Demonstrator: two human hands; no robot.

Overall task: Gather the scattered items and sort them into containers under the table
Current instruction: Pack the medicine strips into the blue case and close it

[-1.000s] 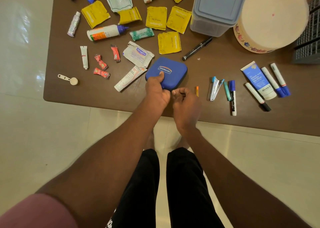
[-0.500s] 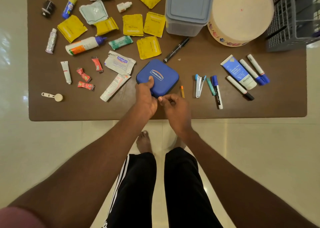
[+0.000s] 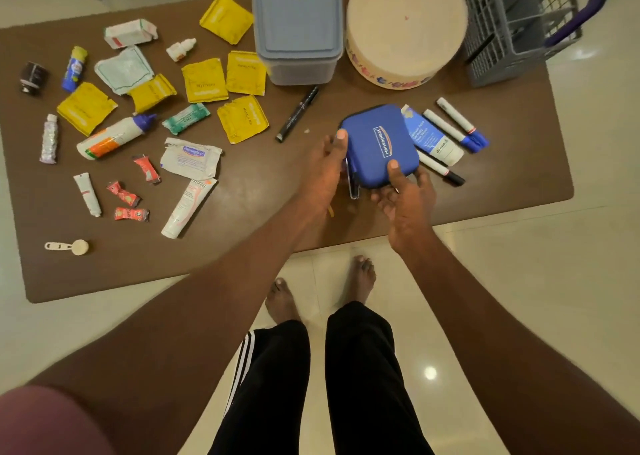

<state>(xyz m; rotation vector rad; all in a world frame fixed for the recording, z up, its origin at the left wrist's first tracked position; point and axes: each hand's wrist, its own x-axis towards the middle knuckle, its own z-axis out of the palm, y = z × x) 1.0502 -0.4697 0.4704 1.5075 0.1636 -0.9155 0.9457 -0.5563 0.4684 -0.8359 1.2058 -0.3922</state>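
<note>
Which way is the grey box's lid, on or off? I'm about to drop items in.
On. The lid sits flat across the grey box, covering it.

place: a home, as far as I can tell | floor: glossy cream tiles [image 3: 519, 298] under my bare feet [image 3: 360, 278] | worktop [image 3: 242, 246]: low, brown | on it: household odds, yellow tea sachets [image 3: 204, 80], ointment tubes [image 3: 188, 207], lidded plastic box [image 3: 296, 21], grey basket [image 3: 512, 25]
</note>
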